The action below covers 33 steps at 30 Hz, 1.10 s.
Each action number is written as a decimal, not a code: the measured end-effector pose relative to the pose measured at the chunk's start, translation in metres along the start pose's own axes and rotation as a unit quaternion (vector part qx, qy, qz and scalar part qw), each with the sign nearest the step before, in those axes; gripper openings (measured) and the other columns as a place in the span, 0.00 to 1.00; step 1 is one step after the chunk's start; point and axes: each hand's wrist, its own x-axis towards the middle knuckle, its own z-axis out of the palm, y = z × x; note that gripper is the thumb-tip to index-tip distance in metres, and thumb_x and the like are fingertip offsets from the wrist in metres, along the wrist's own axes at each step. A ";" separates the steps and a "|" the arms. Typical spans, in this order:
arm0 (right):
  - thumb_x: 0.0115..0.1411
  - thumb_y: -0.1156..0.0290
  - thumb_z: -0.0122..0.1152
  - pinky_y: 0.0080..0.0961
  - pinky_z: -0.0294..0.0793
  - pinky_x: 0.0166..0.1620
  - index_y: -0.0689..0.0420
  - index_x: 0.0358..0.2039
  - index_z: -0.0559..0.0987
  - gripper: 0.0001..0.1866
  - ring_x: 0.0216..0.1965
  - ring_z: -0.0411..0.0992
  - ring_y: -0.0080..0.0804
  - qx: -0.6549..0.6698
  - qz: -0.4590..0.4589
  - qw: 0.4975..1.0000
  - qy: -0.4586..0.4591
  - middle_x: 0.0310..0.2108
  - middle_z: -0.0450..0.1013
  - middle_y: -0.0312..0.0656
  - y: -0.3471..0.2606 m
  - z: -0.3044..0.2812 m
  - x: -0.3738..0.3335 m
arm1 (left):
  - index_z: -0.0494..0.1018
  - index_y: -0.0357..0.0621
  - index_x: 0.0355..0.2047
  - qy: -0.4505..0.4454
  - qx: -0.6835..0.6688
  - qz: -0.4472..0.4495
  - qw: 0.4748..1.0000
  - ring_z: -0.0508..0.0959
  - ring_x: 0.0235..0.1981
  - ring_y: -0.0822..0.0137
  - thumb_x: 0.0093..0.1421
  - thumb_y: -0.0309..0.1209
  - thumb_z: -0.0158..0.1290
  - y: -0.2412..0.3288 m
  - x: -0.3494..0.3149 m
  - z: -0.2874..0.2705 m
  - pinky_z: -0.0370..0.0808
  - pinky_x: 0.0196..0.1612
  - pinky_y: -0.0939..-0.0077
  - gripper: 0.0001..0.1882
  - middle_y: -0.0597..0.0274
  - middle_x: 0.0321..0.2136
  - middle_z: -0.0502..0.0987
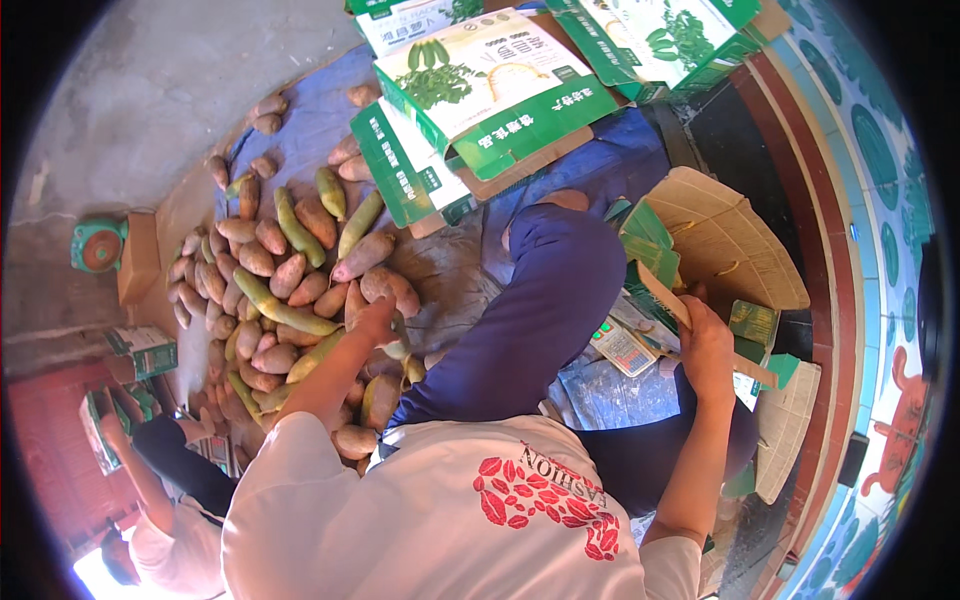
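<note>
My left hand [375, 322] reaches into a heap on the left, its fingers closed about a pale green radish [401, 345] that is partly hidden. Just beyond that hand lies a plump brownish sweet potato [392, 288]. Several sweet potatoes [288, 275] and long green radishes [297, 228] make up the heap. On the right, my right hand [706, 345] grips the cardboard edge [660, 292] of an opened green box, fingers bent over it. A broad brown flap [735, 235] of the box stands up behind. What the box holds is mostly hidden.
Green and white printed cartons [490, 85] lie ahead on a blue sheet [325, 110]. A digital scale [622, 345] sits between my legs and the box. Another person [165, 530] handles a carton at lower left. A patterned wall [880, 180] runs along the right.
</note>
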 end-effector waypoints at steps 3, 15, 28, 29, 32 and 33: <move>0.52 0.79 0.56 0.40 0.72 0.40 0.57 0.39 0.74 0.12 0.37 0.73 0.52 0.006 -0.015 1.000 0.010 0.34 0.74 0.51 0.005 0.002 -0.005 | 0.59 0.42 0.51 0.089 -0.032 -0.018 0.995 0.73 0.49 0.50 0.38 0.38 0.68 0.006 0.000 -0.032 0.70 0.50 0.61 0.42 0.47 0.45 0.72; 0.55 0.63 0.59 0.36 0.73 0.38 0.58 0.35 0.74 0.13 0.34 0.74 0.42 -0.021 -0.047 0.998 0.036 0.26 0.73 0.45 -0.002 -0.006 -0.029 | 0.65 0.38 0.38 0.501 -0.295 0.120 0.804 0.73 0.32 0.62 0.42 0.30 0.68 0.100 -0.045 -0.218 0.72 0.38 0.69 0.27 0.54 0.30 0.73; 0.55 0.58 0.60 0.37 0.72 0.43 0.58 0.34 0.79 0.16 0.37 0.74 0.44 0.031 0.023 0.999 0.004 0.30 0.76 0.46 0.021 -0.030 -0.048 | 0.66 0.38 0.41 0.324 -0.379 0.340 0.797 0.75 0.36 0.64 0.42 0.38 0.68 0.304 -0.045 -0.271 0.73 0.41 0.71 0.30 0.55 0.34 0.74; 0.54 0.61 0.61 0.37 0.72 0.43 0.59 0.35 0.79 0.15 0.38 0.74 0.45 0.046 0.019 0.999 0.003 0.31 0.75 0.46 0.021 -0.031 -0.047 | 0.66 0.39 0.40 0.303 -0.377 0.343 0.805 0.75 0.37 0.63 0.41 0.39 0.69 0.319 -0.040 -0.263 0.73 0.42 0.69 0.30 0.55 0.34 0.74; 0.54 0.64 0.62 0.38 0.71 0.43 0.60 0.35 0.78 0.13 0.39 0.73 0.46 0.067 0.020 0.998 0.000 0.34 0.75 0.47 0.022 -0.032 -0.048 | 0.67 0.40 0.40 0.288 -0.315 0.357 0.831 0.75 0.39 0.61 0.41 0.39 0.69 0.359 -0.022 -0.242 0.72 0.42 0.68 0.30 0.54 0.36 0.74; 0.53 0.64 0.62 0.39 0.71 0.43 0.60 0.35 0.78 0.13 0.39 0.73 0.46 0.076 0.023 0.997 -0.002 0.34 0.75 0.47 0.023 -0.031 -0.048 | 0.66 0.39 0.41 0.242 -0.331 0.362 0.837 0.75 0.40 0.59 0.42 0.38 0.68 0.371 -0.014 -0.233 0.73 0.43 0.68 0.30 0.53 0.37 0.74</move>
